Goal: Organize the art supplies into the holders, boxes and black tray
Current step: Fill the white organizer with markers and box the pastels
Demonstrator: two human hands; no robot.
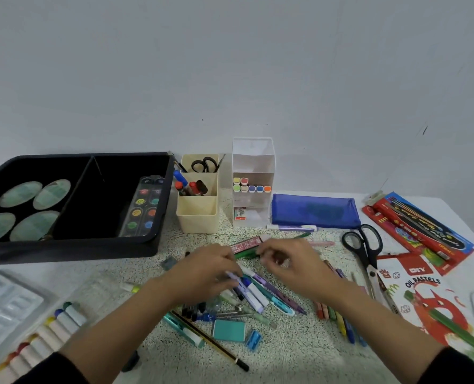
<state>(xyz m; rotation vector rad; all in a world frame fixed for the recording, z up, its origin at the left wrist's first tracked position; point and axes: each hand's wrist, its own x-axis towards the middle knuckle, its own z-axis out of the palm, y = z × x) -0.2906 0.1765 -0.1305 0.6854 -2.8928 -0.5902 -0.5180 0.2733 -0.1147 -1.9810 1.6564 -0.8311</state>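
Loose pens and markers (260,296) lie heaped on the speckled mat in front of me. My left hand (208,270) reaches into the heap and grips a purple-and-white pen (234,278). My right hand (288,263) is just beside it, its fingertips pinching the end of a green marker (245,254) that lies below a small red box (247,242). Behind the heap stand a cream holder (200,217) with scissors and markers, and a white tiered holder (254,162) with coloured markers. The black tray (72,248) at the left holds a watercolour set (143,209) and oval palettes.
A blue pouch (313,210), black scissors (364,245), an oil pastels box (424,295) and a red packet (418,225) lie on the right. Several white markers (58,325) and a clear palette (3,303) lie at the lower left. A pencil (211,342), teal eraser (229,330), sharpener (254,339) and crayons (338,320) are near me.
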